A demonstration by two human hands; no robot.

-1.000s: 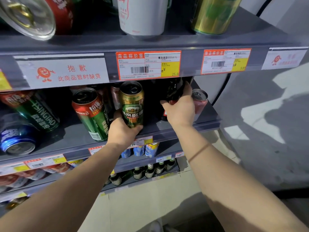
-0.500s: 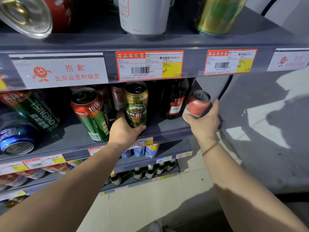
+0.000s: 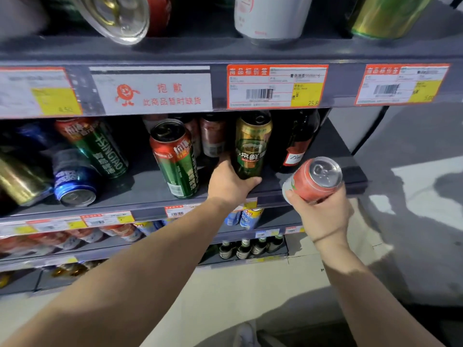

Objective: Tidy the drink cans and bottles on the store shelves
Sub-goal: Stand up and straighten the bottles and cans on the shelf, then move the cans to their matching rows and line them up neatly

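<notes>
Left hand (image 3: 229, 182) grips base of gold can (image 3: 251, 146), steadying it upright on shelf (image 3: 325, 146). Right hand (image 3: 323, 211) holds red can (image 3: 314, 180) tilted, off shelf front, likely for relocation.

Left arm: bare, reaches from lower left up and forward, nearly straight, forearm long across the view. Left hand (image 3: 229, 182): back toward the camera, fingers hidden behind a gold can (image 3: 251, 146), thumb curled round its base in a grip.

Right arm: bare, comes up from lower right, elbow out of view, thin band at the wrist. Right hand (image 3: 323, 214): held lower and nearer than the left, back toward the camera, fingers and thumb curled round the lower part of a tilted red can (image 3: 312, 180), top end facing up and outward.
</notes>
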